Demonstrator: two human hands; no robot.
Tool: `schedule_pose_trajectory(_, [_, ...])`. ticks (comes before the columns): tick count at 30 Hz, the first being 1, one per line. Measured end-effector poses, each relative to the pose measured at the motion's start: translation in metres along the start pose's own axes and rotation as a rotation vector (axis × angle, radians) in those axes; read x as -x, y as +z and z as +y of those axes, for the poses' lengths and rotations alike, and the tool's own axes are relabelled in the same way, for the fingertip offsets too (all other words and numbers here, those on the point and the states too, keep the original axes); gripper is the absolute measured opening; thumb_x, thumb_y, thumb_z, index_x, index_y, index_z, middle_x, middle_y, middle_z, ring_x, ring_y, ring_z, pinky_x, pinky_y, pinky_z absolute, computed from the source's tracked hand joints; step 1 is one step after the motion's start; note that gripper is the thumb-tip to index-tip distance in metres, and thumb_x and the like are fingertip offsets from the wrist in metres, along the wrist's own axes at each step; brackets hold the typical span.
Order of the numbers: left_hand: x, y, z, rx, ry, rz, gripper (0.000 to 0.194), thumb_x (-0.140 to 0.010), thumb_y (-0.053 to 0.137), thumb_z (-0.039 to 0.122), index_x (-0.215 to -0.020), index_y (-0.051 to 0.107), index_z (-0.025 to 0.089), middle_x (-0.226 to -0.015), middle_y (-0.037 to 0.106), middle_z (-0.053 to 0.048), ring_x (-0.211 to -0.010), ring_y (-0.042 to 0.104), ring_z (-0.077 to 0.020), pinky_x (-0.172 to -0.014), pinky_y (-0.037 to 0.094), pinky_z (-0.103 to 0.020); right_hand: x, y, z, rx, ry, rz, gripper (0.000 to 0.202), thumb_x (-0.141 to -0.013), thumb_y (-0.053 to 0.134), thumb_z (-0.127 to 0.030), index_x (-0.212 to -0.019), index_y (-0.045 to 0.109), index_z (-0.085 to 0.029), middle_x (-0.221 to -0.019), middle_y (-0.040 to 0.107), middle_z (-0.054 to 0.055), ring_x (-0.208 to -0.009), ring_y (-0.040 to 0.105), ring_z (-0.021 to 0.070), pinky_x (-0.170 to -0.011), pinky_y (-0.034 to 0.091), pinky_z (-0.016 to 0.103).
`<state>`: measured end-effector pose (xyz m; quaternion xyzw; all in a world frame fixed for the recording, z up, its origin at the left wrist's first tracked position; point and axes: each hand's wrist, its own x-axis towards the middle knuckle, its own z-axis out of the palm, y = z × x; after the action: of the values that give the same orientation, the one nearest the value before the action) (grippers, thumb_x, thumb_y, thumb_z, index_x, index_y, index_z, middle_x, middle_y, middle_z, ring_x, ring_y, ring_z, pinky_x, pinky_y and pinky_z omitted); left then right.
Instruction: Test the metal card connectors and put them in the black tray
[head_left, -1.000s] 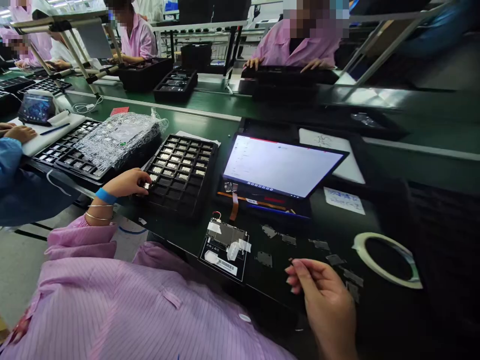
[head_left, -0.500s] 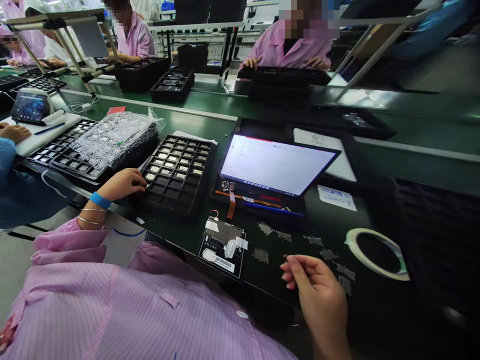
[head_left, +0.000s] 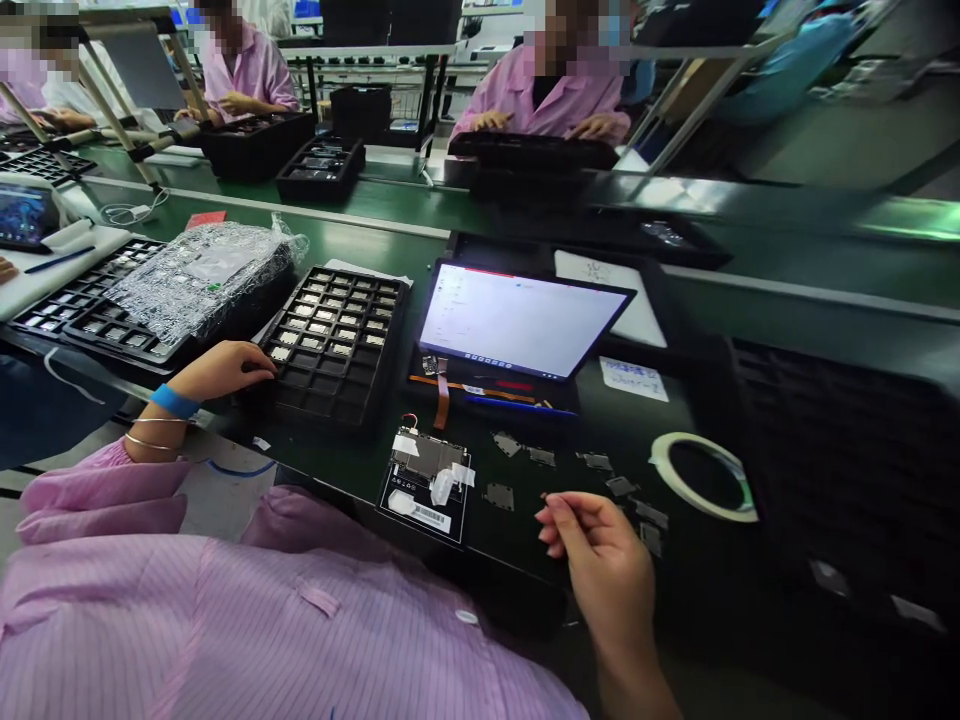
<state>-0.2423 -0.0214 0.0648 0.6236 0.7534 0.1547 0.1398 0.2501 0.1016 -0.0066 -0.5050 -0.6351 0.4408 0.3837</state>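
My left hand (head_left: 229,370), with a blue wristband, rests its fingertips at the left edge of a black compartment tray (head_left: 341,345) that holds several small metallic parts; its fingers are pressed together, and anything between them is hidden. My right hand (head_left: 596,540) is raised over the bench, thumb and forefinger pinched on something tiny that I cannot make out. Left of it lies a black circuit assembly (head_left: 429,480) with white tape pieces. Several thin grey plates (head_left: 499,496) are scattered around my right hand. Behind them stands a lit screen (head_left: 517,320) with an orange flex cable (head_left: 442,400) in front.
A roll of tape (head_left: 675,490) lies at the right, beside a large dark tray (head_left: 840,470). Bubble-wrapped goods (head_left: 210,270) sit on trays at the left. A handwritten label (head_left: 634,378) is right of the screen. People in pink work across the bench.
The whole view has shifted, so the bench and trays appear further left. The co-worker's arm at the left edge has mostly left view. Both my hands keep nearly the same poses.
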Motion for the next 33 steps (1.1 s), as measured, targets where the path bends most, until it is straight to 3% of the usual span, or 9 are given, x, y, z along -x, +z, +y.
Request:
schedule_pose_trajectory(4, [0.009,-0.001,0.031,0.066,-0.078,0.35,0.031,-0.083,0.063,0.046,-0.087,0.078,0.019,-0.093,0.073,-0.007,-0.088,0.065,-0.0229,-0.081,0.048,-0.031,-0.001,0.001,0.002,-0.021,-0.012,0.007,0.03,-0.086,0.066,-0.049,-0.089,0.064,-0.02,-0.072,0.067,0.003,-0.056,0.059,0.0131,-0.046,0.05,0.022])
schedule_pose_trajectory(6, [0.016,0.006,0.062,0.31,-0.14,0.471,0.03,-0.08,0.069,0.045,-0.091,0.077,0.019,-0.091,0.072,-0.006,-0.082,0.064,-0.0193,-0.072,0.049,-0.027,-0.001,0.001,0.002,-0.03,-0.013,0.005,0.029,-0.085,0.067,-0.048,-0.088,0.064,-0.02,-0.072,0.067,0.003,-0.056,0.059,0.0127,-0.046,0.049,0.022])
schedule_pose_trajectory(8, [0.023,0.019,0.097,0.747,-0.225,0.387,0.029,-0.078,0.074,0.044,-0.092,0.075,0.019,-0.075,0.069,-0.002,-0.062,0.059,-0.0117,-0.055,0.045,-0.021,0.0,0.002,0.002,-0.041,-0.013,0.005,0.028,-0.085,0.067,-0.047,-0.088,0.064,-0.02,-0.071,0.067,0.003,-0.056,0.058,0.0124,-0.045,0.049,0.021])
schedule_pose_trajectory(11, [0.027,0.043,0.148,1.269,-0.297,0.055,0.029,-0.071,0.081,0.038,-0.089,0.075,0.016,-0.067,0.067,0.0,-0.053,0.058,-0.0079,-0.048,0.045,-0.017,0.001,0.004,0.002,-0.059,-0.012,0.013,0.025,-0.086,0.067,-0.045,-0.088,0.063,-0.02,-0.071,0.066,0.002,-0.056,0.059,0.0119,-0.045,0.048,0.02])
schedule_pose_trajectory(13, [0.028,0.057,0.175,1.447,-0.306,-0.129,0.031,-0.068,0.085,0.033,-0.091,0.076,0.015,-0.072,0.071,-0.003,-0.058,0.063,-0.0092,-0.053,0.051,-0.017,0.003,0.005,0.001,-0.067,-0.005,0.017,0.024,-0.087,0.067,-0.043,-0.088,0.063,-0.02,-0.071,0.066,0.001,-0.056,0.059,0.0114,-0.045,0.048,0.02])
schedule_pose_trajectory(15, [0.028,0.068,0.196,1.516,-0.281,-0.221,0.03,-0.069,0.085,0.029,-0.095,0.076,0.015,-0.074,0.072,-0.004,-0.062,0.067,-0.0107,-0.057,0.054,-0.018,0.005,0.005,0.001,-0.072,0.003,0.021,0.022,-0.087,0.067,-0.042,-0.088,0.062,-0.02,-0.071,0.065,0.001,-0.056,0.059,0.0109,-0.045,0.048,0.019])
schedule_pose_trajectory(21, [0.032,0.079,0.228,1.451,-0.125,-0.177,0.021,-0.076,0.081,0.028,-0.092,0.073,0.018,-0.072,0.069,0.0,-0.061,0.064,-0.0086,-0.046,0.046,-0.013,0.008,0.006,0.0,-0.095,-0.013,0.02,0.019,-0.089,0.066,-0.038,-0.087,0.061,-0.02,-0.071,0.065,-0.001,-0.056,0.059,0.0102,-0.045,0.047,0.019])
schedule_pose_trajectory(28, [0.036,0.077,0.243,1.43,-0.183,-0.254,0.022,-0.074,0.083,0.028,-0.079,0.065,0.016,-0.067,0.063,0.004,-0.056,0.051,-0.003,-0.047,0.036,-0.011,0.01,0.005,-0.002,-0.092,-0.02,0.019,0.017,-0.088,0.067,-0.036,-0.087,0.062,-0.02,-0.071,0.066,-0.001,-0.056,0.06,0.01,-0.046,0.048,0.019])
schedule_pose_trajectory(33, [0.037,0.078,0.247,1.501,-0.193,-0.265,0.02,-0.073,0.083,0.024,-0.079,0.065,0.016,-0.07,0.063,0.004,-0.063,0.055,-0.0042,-0.056,0.041,-0.013,0.01,0.005,-0.001,-0.097,-0.034,0.022,0.015,-0.089,0.066,-0.035,-0.087,0.062,-0.02,-0.071,0.066,-0.001,-0.055,0.06,0.0104,-0.046,0.048,0.02])
